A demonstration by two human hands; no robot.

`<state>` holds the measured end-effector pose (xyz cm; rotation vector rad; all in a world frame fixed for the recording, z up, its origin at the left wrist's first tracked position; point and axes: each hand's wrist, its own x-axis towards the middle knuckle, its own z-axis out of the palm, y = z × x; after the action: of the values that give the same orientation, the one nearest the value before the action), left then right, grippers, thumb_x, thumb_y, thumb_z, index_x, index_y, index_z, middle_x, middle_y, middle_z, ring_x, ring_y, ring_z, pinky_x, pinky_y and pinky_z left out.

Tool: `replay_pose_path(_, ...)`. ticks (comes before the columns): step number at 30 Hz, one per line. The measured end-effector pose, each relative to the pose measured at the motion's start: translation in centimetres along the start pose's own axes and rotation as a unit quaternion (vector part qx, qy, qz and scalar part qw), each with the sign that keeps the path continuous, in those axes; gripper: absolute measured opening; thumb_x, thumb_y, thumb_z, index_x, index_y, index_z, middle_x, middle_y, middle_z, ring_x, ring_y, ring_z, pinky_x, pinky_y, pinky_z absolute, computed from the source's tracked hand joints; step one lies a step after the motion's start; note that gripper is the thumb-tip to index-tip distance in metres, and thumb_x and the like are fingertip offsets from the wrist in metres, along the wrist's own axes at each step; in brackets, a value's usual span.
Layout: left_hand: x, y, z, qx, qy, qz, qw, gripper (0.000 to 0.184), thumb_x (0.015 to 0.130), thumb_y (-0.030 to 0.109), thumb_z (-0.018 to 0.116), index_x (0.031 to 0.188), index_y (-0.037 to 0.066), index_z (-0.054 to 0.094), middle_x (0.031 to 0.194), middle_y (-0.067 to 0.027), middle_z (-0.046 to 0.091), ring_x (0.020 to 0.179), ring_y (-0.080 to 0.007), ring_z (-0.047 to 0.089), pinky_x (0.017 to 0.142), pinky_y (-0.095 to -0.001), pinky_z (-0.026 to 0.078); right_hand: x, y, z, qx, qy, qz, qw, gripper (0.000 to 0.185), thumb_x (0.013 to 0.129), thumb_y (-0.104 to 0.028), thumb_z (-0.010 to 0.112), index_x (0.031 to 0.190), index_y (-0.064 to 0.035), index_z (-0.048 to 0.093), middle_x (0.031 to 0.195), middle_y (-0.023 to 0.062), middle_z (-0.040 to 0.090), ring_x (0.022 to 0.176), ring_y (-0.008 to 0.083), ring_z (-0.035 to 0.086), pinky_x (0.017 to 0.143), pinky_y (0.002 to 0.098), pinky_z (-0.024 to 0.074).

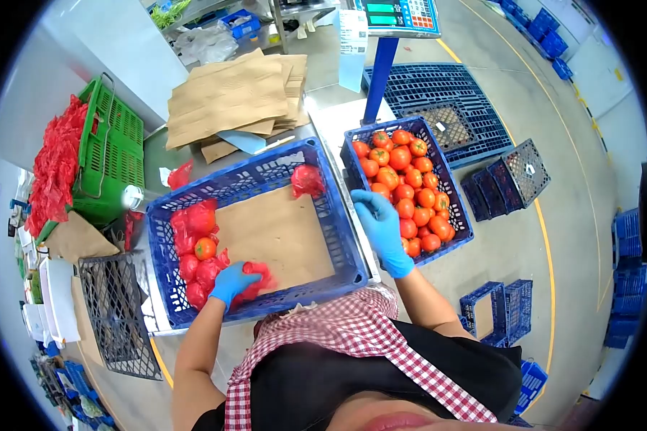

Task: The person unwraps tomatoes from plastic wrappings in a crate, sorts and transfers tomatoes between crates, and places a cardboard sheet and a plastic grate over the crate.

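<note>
My left hand, in a blue glove, is closed on red plastic netting at the near side of a blue crate. Tomatoes wrapped in red plastic fill the left end of this crate, with one bare tomato among them. Brown cardboard lines the floor, and another red bundle sits in the far right corner. Over the left edge of a second crate full of loose tomatoes, my right hand has its fingers curled; what they hold, if anything, is hidden.
Cardboard sheets are stacked behind the lined crate. A green crate with red plastic bags stands at the left. A scale display rises on a blue post behind the tomato crate. More crates stand on the floor at right.
</note>
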<state>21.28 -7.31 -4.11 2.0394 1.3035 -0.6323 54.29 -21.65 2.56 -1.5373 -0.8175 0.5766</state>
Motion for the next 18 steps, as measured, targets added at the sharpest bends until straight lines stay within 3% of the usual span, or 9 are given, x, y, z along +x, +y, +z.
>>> replay_pose_path(1, -0.4, 0.8, -0.7, -0.151, 0.015, 0.017, 0.988, 0.066, 0.075, 0.048, 0.065, 0.124, 0.006, 0.052, 0.115, -0.0157, 0.060, 0.101, -0.0270, 0.060, 0.082, -0.0359, 0.050, -0.6, -1.5, 0.9, 0.003, -0.042, 0.002, 0.999, 0.027, 0.085, -0.009, 0.060, 0.111, -0.0034, 0.062, 0.092, 0.0033, 0.062, 0.084, 0.0104, 0.058, 0.077, 0.0240, 0.0463)
replay_pose_path(3, -1.1, 3.2, -1.9, -0.438, 0.040, 0.049, 0.897, 0.063, 0.081, 0.047, 0.060, 0.123, 0.002, 0.052, 0.113, -0.0132, 0.061, 0.098, -0.0230, 0.061, 0.078, -0.0330, 0.051, -2.0, -2.3, 3.9, 0.075, -0.121, 0.071, 0.987, 0.036, 0.086, -0.013, 0.060, 0.122, -0.0055, 0.055, 0.098, 0.0045, 0.061, 0.089, 0.0117, 0.057, 0.081, 0.0252, 0.0457)
replay_pose_path(6, -1.4, 6.5, -2.9, -0.637, 0.041, 0.026, 0.770, 0.056, 0.089, 0.046, 0.052, 0.120, -0.001, 0.053, 0.104, -0.0092, 0.061, 0.088, -0.0165, 0.061, 0.070, -0.0252, 0.050, -3.6, -2.4, 7.9, 0.193, -0.210, 0.309, 0.908, 0.053, 0.088, -0.036, 0.058, 0.134, -0.0123, 0.044, 0.115, 0.0079, 0.055, 0.103, 0.0199, 0.055, 0.083, 0.0326, 0.0477)
replay_pose_path(7, -0.8, 7.5, -2.8, -0.667, 0.087, 0.051, 0.738, 0.049, 0.091, 0.042, 0.050, 0.114, 0.000, 0.058, 0.098, -0.0079, 0.063, 0.081, -0.0146, 0.060, 0.067, -0.0264, 0.049, -4.0, -2.9, 8.8, 0.236, -0.206, 0.376, 0.872, 0.055, 0.088, -0.041, 0.057, 0.133, -0.0130, 0.044, 0.118, 0.0084, 0.055, 0.106, 0.0213, 0.055, 0.083, 0.0345, 0.0483)
replay_pose_path(9, -3.1, 9.3, -3.7, -0.457, 0.220, 0.095, 0.857, 0.040, 0.092, 0.035, 0.051, 0.105, -0.001, 0.062, 0.091, -0.0063, 0.064, 0.079, -0.0127, 0.059, 0.068, -0.0259, 0.047, -4.1, -0.7, 10.2, 0.406, -0.247, 0.445, 0.759, 0.057, 0.087, -0.048, 0.055, 0.131, -0.0141, 0.044, 0.125, 0.0095, 0.053, 0.110, 0.0232, 0.054, 0.081, 0.0402, 0.0499)
replay_pose_path(10, -4.0, 9.7, -4.0, -0.459, 0.228, 0.109, 0.852, 0.037, 0.092, 0.033, 0.053, 0.102, -0.001, 0.063, 0.089, -0.0057, 0.064, 0.079, -0.0122, 0.058, 0.069, -0.0260, 0.046, -3.9, -1.2, 10.1, 0.476, -0.283, 0.451, 0.700, 0.055, 0.087, -0.049, 0.055, 0.129, -0.0142, 0.046, 0.131, 0.0096, 0.049, 0.115, 0.0245, 0.052, 0.082, 0.0477, 0.0502)
replay_pose_path(12, -4.9, 10.6, -4.6, -0.466, 0.252, 0.148, 0.835, 0.032, 0.091, 0.028, 0.055, 0.097, -0.002, 0.065, 0.086, -0.0047, 0.064, 0.080, -0.0113, 0.058, 0.070, -0.0264, 0.045, -3.9, -2.0, 9.8, 0.551, -0.200, 0.473, 0.657, 0.053, 0.088, -0.046, 0.055, 0.129, -0.0143, 0.046, 0.129, 0.0102, 0.051, 0.108, 0.0248, 0.057, 0.082, 0.0507, 0.0505)
replay_pose_path(13, -5.2, 10.6, -4.8, -0.518, 0.237, 0.156, 0.807, 0.029, 0.090, 0.025, 0.057, 0.098, -0.002, 0.064, 0.087, -0.0048, 0.064, 0.081, -0.0116, 0.058, 0.071, -0.0267, 0.046, -3.7, -2.9, 9.3, 0.582, -0.167, 0.505, 0.615, 0.050, 0.088, -0.044, 0.055, 0.128, -0.0146, 0.046, 0.128, 0.0107, 0.053, 0.105, 0.0251, 0.059, 0.080, 0.0495, 0.0517)
replay_pose_path(18, -6.0, 10.1, -7.3, -0.744, 0.145, 0.142, 0.637, 0.029, 0.077, 0.006, 0.058, 0.105, -0.003, 0.060, 0.099, -0.0072, 0.063, 0.092, -0.0163, 0.061, 0.084, -0.0291, 0.047, -1.1, -0.9, 6.2, 0.604, -0.248, 0.417, 0.633, 0.047, 0.089, -0.035, 0.056, 0.128, -0.0110, 0.047, 0.124, 0.0124, 0.055, 0.102, 0.0253, 0.061, 0.071, 0.0413, 0.0557)
